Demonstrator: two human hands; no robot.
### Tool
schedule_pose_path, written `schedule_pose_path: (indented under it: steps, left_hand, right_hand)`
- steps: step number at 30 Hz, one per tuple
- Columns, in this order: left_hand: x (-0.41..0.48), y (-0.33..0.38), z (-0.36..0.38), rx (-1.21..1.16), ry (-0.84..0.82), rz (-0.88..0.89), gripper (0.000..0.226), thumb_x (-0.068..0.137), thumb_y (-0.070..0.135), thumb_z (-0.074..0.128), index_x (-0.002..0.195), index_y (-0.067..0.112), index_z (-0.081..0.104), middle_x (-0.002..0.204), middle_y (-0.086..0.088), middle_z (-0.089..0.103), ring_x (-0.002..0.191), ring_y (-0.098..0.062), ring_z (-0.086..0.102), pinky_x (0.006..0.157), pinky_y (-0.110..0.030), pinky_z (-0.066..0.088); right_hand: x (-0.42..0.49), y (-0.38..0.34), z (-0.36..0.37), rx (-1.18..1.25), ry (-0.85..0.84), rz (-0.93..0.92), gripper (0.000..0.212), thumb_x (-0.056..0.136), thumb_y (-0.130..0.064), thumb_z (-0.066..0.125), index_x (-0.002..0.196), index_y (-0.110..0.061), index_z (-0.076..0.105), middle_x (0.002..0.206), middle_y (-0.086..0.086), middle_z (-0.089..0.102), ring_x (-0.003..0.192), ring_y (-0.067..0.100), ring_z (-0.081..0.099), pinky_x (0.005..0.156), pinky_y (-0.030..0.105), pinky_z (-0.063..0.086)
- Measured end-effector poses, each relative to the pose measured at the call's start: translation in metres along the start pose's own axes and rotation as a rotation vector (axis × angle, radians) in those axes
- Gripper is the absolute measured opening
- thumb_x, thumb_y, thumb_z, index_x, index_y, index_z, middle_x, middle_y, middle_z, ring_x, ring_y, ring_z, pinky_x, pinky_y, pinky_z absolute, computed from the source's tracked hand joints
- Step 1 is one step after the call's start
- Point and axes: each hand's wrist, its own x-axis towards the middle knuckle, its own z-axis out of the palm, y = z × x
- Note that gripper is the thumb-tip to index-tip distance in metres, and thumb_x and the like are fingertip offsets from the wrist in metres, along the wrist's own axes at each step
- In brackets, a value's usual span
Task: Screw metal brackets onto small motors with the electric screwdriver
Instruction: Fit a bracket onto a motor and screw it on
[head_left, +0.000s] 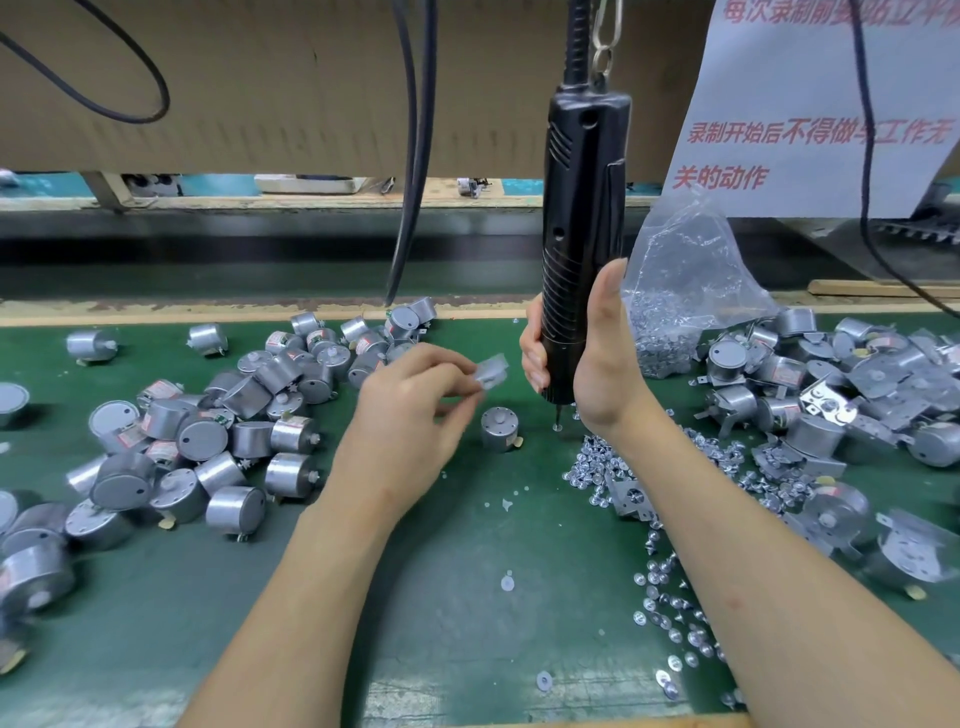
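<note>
Green mat (441, 597) heaped with motors (197, 436) and screws (670, 587); left hand (410, 410) pinches bracket (491, 371), right hand (597, 374) grips screwdriver (579, 208).

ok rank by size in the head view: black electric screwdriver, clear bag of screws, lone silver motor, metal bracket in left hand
1. black electric screwdriver
2. clear plastic bag of screws
3. lone silver round motor and flat metal bracket: look alike, unranked
</note>
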Motion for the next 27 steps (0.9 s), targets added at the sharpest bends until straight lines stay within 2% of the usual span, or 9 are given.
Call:
schedule_pose_path:
  steps: [3, 5, 9, 11, 15, 18, 22, 27]
  left_hand:
    - [-0.001, -0.002, 0.000, -0.017, -0.181, -0.019, 0.004, 0.080, 0.003, 0.078, 0.079, 0.006, 0.075, 0.101, -0.001, 0.066, 0.071, -0.011, 0.066, 0.075, -0.030, 0.057]
    - [-0.001, -0.003, 0.000, 0.021, -0.229, -0.008, 0.004, 0.081, 0.008, 0.079, 0.080, 0.009, 0.076, 0.104, 0.000, 0.065, 0.072, -0.010, 0.061, 0.076, -0.032, 0.055]
    - [-0.002, -0.004, -0.003, 0.034, -0.241, -0.013, 0.005, 0.080, 0.015, 0.080, 0.079, 0.016, 0.074, 0.107, 0.004, 0.062, 0.083, -0.007, 0.056, 0.078, -0.027, 0.050]
    - [-0.003, -0.003, -0.003, 0.010, -0.251, -0.030, 0.014, 0.077, 0.021, 0.081, 0.084, 0.021, 0.069, 0.107, 0.008, 0.058, 0.088, -0.005, 0.057, 0.079, -0.020, 0.045]
    - [-0.004, -0.005, 0.002, -0.049, -0.311, -0.204, 0.058, 0.071, 0.042, 0.082, 0.115, 0.029, 0.047, 0.116, 0.016, 0.052, 0.091, -0.002, 0.055, 0.079, -0.009, 0.037]
    - [-0.006, -0.007, 0.008, -0.114, -0.399, -0.306, 0.079, 0.072, 0.039, 0.083, 0.135, 0.035, 0.036, 0.117, 0.023, 0.056, 0.091, -0.001, 0.055, 0.081, -0.014, 0.040]
    - [-0.006, -0.007, 0.013, -0.144, -0.421, -0.311, 0.074, 0.076, 0.032, 0.082, 0.137, 0.033, 0.040, 0.099, 0.022, 0.061, 0.090, 0.001, 0.053, 0.075, -0.006, 0.037]
    - [-0.006, -0.006, 0.009, -0.144, -0.447, -0.293, 0.072, 0.074, 0.037, 0.082, 0.134, 0.038, 0.043, 0.104, 0.028, 0.057, 0.092, 0.002, 0.053, 0.076, -0.004, 0.037]
  right_hand:
    - [0.000, -0.001, 0.001, 0.004, -0.003, 0.000, 0.082, 0.059, -0.101, 0.049, 0.061, -0.019, 0.056, 0.051, 0.000, 0.049, 0.039, 0.018, 0.043, 0.045, 0.022, 0.038]
    - [-0.001, -0.001, 0.001, 0.006, -0.002, -0.001, 0.081, 0.059, -0.101, 0.048, 0.061, -0.019, 0.056, 0.051, 0.000, 0.050, 0.039, 0.018, 0.043, 0.045, 0.022, 0.038]
    - [-0.001, -0.002, 0.001, 0.003, 0.002, -0.003, 0.081, 0.060, -0.101, 0.048, 0.061, -0.020, 0.057, 0.051, 0.000, 0.050, 0.039, 0.018, 0.043, 0.045, 0.022, 0.038]
    - [-0.001, -0.002, 0.001, 0.004, 0.002, -0.003, 0.082, 0.060, -0.101, 0.048, 0.062, -0.019, 0.057, 0.051, 0.000, 0.050, 0.039, 0.018, 0.043, 0.045, 0.022, 0.038]
    - [-0.001, -0.003, 0.001, 0.002, 0.006, -0.007, 0.082, 0.060, -0.100, 0.048, 0.063, -0.019, 0.057, 0.051, 0.001, 0.050, 0.039, 0.018, 0.044, 0.045, 0.022, 0.038]
    - [-0.001, -0.004, 0.002, 0.001, 0.003, -0.008, 0.082, 0.060, -0.101, 0.048, 0.062, -0.019, 0.057, 0.051, 0.001, 0.050, 0.040, 0.018, 0.043, 0.046, 0.023, 0.038]
    - [-0.002, -0.007, 0.005, -0.006, 0.002, -0.012, 0.084, 0.058, -0.101, 0.048, 0.061, -0.018, 0.056, 0.050, 0.001, 0.050, 0.039, 0.018, 0.043, 0.045, 0.023, 0.038]
    - [-0.002, -0.012, 0.007, 0.011, 0.010, -0.022, 0.085, 0.055, -0.102, 0.046, 0.061, -0.018, 0.054, 0.049, 0.002, 0.048, 0.038, 0.018, 0.041, 0.045, 0.023, 0.038]
